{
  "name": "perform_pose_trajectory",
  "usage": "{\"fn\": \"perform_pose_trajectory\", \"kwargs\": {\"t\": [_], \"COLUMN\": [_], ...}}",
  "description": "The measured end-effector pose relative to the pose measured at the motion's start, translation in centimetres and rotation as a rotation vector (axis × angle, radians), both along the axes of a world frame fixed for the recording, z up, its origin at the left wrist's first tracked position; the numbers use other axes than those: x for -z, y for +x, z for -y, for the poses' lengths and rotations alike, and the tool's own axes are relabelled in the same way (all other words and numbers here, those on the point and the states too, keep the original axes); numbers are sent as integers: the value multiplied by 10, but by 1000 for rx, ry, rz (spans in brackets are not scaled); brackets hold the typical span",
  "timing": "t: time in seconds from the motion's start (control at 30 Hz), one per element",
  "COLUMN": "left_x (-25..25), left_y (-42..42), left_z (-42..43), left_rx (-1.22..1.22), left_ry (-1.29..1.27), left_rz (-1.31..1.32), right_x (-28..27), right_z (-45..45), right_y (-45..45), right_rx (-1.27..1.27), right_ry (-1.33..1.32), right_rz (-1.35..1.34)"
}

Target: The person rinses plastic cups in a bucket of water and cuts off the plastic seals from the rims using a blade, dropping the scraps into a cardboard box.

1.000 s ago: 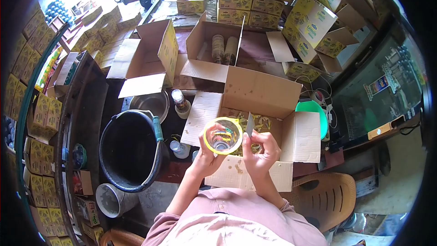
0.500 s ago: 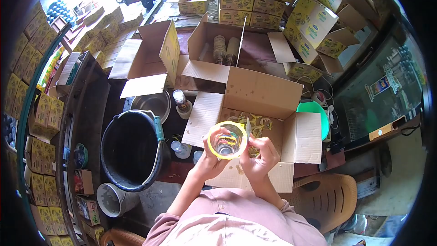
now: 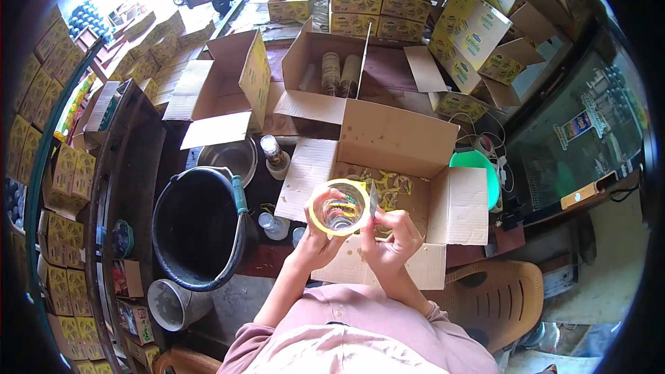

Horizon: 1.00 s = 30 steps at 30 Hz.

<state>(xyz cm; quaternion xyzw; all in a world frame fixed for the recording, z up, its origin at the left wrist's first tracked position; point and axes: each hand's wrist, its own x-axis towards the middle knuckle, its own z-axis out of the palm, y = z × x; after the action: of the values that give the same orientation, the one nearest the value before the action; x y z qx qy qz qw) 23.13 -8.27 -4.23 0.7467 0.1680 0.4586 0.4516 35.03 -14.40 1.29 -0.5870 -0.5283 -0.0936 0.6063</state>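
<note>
My left hand (image 3: 317,248) is wrapped round a clear jar-like container (image 3: 339,209) with a yellow rim, its open mouth tipped up towards me. Colored print shows through its wall. Between the thumb and fingers of my right hand (image 3: 392,241) is a small grey blade (image 3: 374,197), pointing up beside the yellow rim. Its handle is hidden in the grip. Both hands are over the near side of an open cardboard box (image 3: 400,131), where curled yellow strips (image 3: 395,190) lie on the bottom.
A large black bucket (image 3: 161,225) stands on the left, with a white bucket (image 3: 156,305) below it. Bottles (image 3: 275,159) and a metal basin (image 3: 249,152) sit nearby. A green basin (image 3: 493,180) is at right. More open cartons (image 3: 318,45) stand behind.
The container has shifted slightly left and away from me in my left hand. My right hand and the blade have moved a little with it. The whole view has shifted slightly.
</note>
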Motion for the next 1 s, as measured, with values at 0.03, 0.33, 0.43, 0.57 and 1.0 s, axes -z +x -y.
{"fn": "perform_pose_trajectory", "kwargs": {"t": [0.03,0.33,0.43,0.57,1.0], "left_x": [0,7,10,11,8], "left_y": [1,1,3,3,5], "left_z": [1,1,2,0,2], "left_rx": [11,98,161,93,-32], "left_ry": [7,-178,-296,-101,-6], "left_rz": [8,85,171,50,7], "right_x": [-2,0,-6,-5,-2], "right_z": [-1,0,2,2,-4], "right_y": [1,5,0,-2,0], "right_rx": [7,-17,-30,-36,38], "right_ry": [-1,36,23,28,14], "right_rz": [5,-55,-58,-32,87]}}
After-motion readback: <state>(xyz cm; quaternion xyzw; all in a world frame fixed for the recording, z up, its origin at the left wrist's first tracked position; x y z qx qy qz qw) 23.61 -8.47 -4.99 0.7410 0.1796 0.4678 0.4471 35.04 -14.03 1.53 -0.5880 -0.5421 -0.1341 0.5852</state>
